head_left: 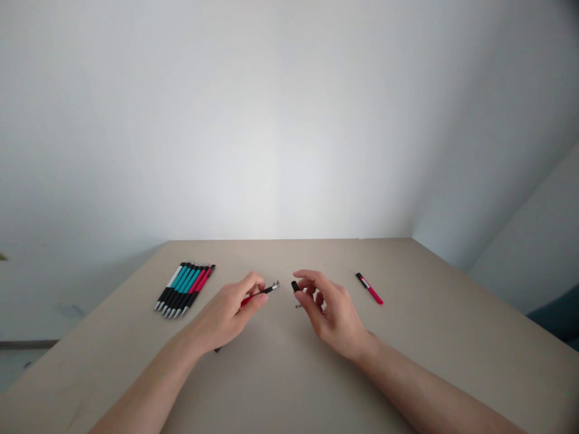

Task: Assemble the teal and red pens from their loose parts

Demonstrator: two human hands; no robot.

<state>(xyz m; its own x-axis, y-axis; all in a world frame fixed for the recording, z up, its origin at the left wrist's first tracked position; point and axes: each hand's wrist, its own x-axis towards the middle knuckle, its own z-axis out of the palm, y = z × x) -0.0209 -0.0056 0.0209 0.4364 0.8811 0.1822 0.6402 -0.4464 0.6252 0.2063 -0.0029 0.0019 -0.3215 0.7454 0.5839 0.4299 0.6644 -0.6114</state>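
My left hand (239, 304) pinches a red and black pen (270, 289) between thumb and fingers. The pen's bare metallic end points right, toward my other hand. Between the thumb and fingers of my right hand (328, 304) is a short black tube-like piece (295, 286), its open end facing up and left. A small gap separates it from the pen. A little metallic piece (298, 306) shows on the table below my right fingers, partly hidden. The dark tip of something (218, 349) pokes out beneath my left wrist; the rest is covered.
On the left of the beige table (280, 374), several pens (185, 289) lie side by side, with white, teal and red barrels, black grips and silver tips. At right lies a slim red stick (370, 288) with a black end and white label. A pale wall (280, 150) stands behind.
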